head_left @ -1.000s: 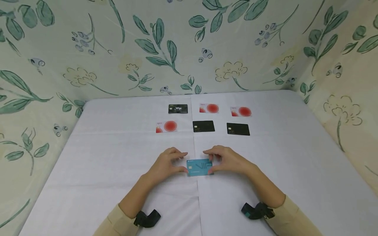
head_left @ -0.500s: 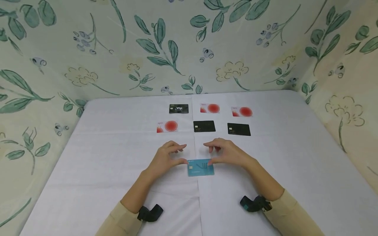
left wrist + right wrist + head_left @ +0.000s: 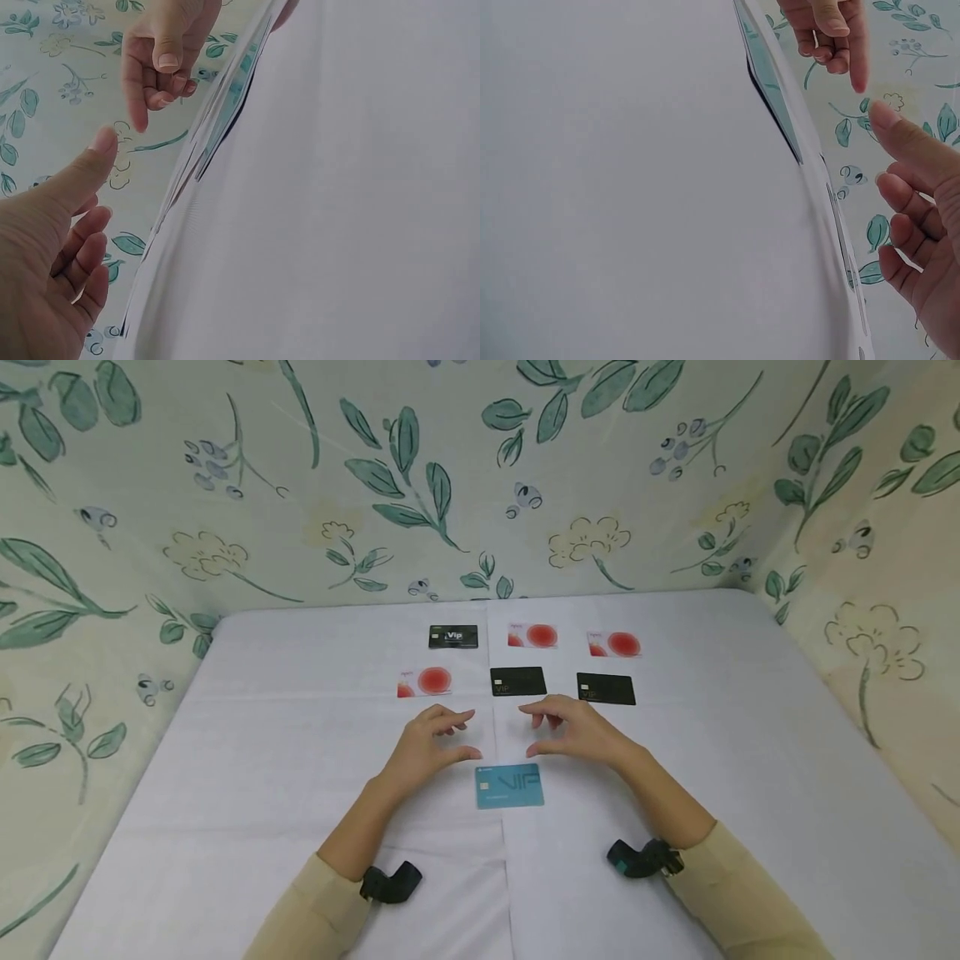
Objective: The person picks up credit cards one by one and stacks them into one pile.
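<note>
A blue VIP card [image 3: 509, 787] lies flat on the white cloth, near the middle of the table. My left hand [image 3: 423, 747] hovers just above and left of it, thumb and fingers apart and holding nothing. On the other side, my right hand [image 3: 581, 731] is likewise raised, its thumb off the card and its fingers loosely bent. Both wrist views show the blue card edge-on, as a thin strip [image 3: 232, 101] in the left one and a strip [image 3: 772, 86] in the right one, apart from either hand.
Beyond the hands lie two rows of cards. The far row has a black Vip card [image 3: 453, 637] and two red-and-white cards [image 3: 532, 636]. In the nearer row are a red-and-white card [image 3: 424, 682] and two black cards [image 3: 517, 681]. A patterned curtain [image 3: 465, 485] hangs behind the white table [image 3: 262, 760].
Both hands have let go of the blue card and moved up and away from it, toward the rows of cards. The blue card stays where it was.
</note>
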The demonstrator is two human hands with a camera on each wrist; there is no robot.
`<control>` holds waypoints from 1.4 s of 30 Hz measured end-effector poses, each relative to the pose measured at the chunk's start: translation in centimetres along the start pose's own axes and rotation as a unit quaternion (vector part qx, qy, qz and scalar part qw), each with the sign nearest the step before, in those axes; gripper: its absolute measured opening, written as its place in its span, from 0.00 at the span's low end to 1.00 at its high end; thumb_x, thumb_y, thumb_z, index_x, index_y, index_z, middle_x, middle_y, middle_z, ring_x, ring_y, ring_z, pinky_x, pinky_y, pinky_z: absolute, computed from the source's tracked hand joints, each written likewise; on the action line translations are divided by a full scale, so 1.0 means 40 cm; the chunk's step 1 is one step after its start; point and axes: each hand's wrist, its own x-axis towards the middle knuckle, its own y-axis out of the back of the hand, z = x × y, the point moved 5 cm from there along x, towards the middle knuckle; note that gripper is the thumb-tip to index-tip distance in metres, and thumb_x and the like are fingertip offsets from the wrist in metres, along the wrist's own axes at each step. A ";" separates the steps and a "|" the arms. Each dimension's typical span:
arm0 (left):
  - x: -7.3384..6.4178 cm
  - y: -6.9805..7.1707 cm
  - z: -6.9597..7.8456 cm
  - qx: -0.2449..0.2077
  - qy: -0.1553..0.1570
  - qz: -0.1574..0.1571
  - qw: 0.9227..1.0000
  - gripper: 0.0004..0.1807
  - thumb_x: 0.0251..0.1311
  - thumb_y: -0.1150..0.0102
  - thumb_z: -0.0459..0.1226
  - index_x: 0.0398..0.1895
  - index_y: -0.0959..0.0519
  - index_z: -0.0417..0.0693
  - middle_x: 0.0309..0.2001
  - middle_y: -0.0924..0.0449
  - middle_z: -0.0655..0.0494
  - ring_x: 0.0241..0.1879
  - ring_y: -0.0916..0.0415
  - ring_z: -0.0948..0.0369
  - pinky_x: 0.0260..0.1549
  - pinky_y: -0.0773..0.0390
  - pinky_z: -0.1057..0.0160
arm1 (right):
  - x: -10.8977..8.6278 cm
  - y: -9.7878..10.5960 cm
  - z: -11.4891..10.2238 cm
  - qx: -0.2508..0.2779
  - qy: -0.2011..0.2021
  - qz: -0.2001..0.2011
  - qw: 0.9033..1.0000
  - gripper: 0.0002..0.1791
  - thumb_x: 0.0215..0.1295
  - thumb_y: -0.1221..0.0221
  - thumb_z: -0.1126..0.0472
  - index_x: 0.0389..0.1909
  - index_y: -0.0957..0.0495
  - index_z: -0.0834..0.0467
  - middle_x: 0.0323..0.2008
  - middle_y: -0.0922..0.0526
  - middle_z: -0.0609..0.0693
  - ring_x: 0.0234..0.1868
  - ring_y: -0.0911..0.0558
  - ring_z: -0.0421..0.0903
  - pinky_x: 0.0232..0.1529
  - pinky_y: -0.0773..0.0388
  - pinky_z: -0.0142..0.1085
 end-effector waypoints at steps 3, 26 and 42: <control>0.009 0.002 -0.005 0.003 0.012 -0.002 1.000 0.34 0.42 0.26 0.46 0.57 0.22 0.49 0.38 0.24 0.55 0.39 0.28 0.58 0.38 0.24 0.61 | 0.009 0.006 0.012 -0.006 -0.004 0.004 1.000 0.34 0.44 0.26 0.55 0.55 0.23 0.61 0.35 0.21 0.51 0.36 0.28 0.46 0.37 0.27 0.37; 0.083 0.004 -0.021 -0.017 0.064 -0.014 0.998 0.38 0.44 0.27 0.47 0.62 0.27 0.53 0.44 0.22 0.53 0.43 0.28 0.56 0.43 0.24 0.58 | 0.041 0.046 0.036 -0.029 -0.016 0.069 0.997 0.35 0.44 0.26 0.55 0.55 0.24 0.63 0.35 0.23 0.52 0.29 0.31 0.43 0.30 0.33 0.29; 0.142 -0.015 -0.033 0.010 0.052 -0.025 0.998 0.41 0.44 0.27 0.47 0.65 0.30 0.51 0.44 0.22 0.53 0.43 0.29 0.57 0.42 0.24 0.61 | 0.074 0.062 0.090 -0.047 -0.059 0.051 0.996 0.36 0.47 0.28 0.54 0.58 0.26 0.62 0.39 0.22 0.54 0.33 0.29 0.45 0.31 0.30 0.30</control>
